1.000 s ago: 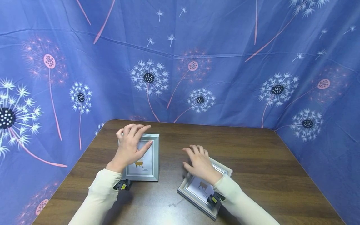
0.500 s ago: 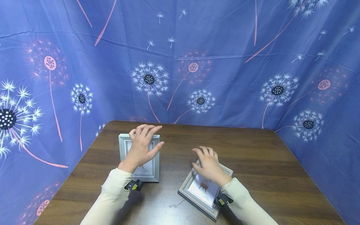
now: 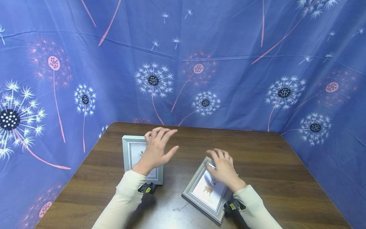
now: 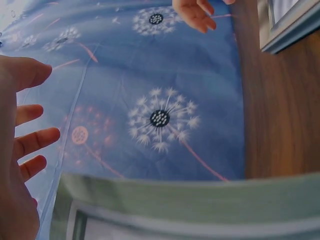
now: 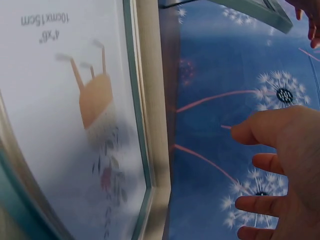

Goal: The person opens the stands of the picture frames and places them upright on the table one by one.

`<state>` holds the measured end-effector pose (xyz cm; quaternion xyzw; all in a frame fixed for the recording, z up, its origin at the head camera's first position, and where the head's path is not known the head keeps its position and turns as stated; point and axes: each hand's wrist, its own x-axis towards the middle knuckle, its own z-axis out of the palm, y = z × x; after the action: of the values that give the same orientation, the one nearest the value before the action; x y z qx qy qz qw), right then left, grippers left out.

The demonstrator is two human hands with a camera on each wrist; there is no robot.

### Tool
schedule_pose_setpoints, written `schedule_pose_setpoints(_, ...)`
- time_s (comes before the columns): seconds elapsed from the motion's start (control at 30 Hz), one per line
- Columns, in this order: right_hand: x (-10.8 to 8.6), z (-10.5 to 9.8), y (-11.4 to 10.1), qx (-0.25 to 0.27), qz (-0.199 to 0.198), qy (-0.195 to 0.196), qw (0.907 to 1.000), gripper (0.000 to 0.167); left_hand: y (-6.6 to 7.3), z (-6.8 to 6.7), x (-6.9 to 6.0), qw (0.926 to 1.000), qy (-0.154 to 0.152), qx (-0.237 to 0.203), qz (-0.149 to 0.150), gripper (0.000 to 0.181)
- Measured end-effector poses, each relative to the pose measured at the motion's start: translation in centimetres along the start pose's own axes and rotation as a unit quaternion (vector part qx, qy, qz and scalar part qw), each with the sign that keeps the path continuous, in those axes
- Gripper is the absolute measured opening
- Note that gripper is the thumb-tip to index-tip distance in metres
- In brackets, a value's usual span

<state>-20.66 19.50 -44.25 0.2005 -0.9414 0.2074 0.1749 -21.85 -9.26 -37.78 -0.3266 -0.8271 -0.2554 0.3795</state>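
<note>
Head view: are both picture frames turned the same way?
No, the left frame has sides nearly vertical in the image, while the right frame is clearly slanted.

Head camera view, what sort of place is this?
Probably a small staged corner for tabletop work: blue dandelion-print cloth hangs behind and along both sides of a brown wood-grain table, with a pale green picture frame and a silver-beige picture frame on it.

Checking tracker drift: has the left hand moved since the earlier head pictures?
Yes, rightward in the head view: judged against the pale-green picture frame, the left hand now reaches past its right edge.
</note>
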Motion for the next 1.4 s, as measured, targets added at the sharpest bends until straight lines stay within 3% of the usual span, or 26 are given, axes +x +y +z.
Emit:
schedule_pose_setpoints(0.33,-0.8,-0.9,1.0,0.02,0.043,-0.008,0.9988,0.051,2.0,2.4,-0.1,0.9985,-0.047,-0.025,-0.007,0.052)
schedule_pose_setpoints(0.63,-1.3,-1.5,2.4,0.029,0.091,-0.009,0.9954,0.051,3.3,4.6,0.0,0.9952,-0.093,-0.017,-0.025,0.053)
schedule_pose_setpoints(1.03,-2.1,-2.3,4.0,0.052,0.148,-0.031,0.9872,0.056,3.5,8.0,0.0,0.984,-0.166,-0.033,-0.054,0.055)
schedule_pose_setpoints(1.4,-2.6,-2.5,5.0,0.054,0.177,-0.035,0.9821,0.058,3.7,10.4,-0.4,0.9794,-0.187,-0.038,-0.066,0.056)
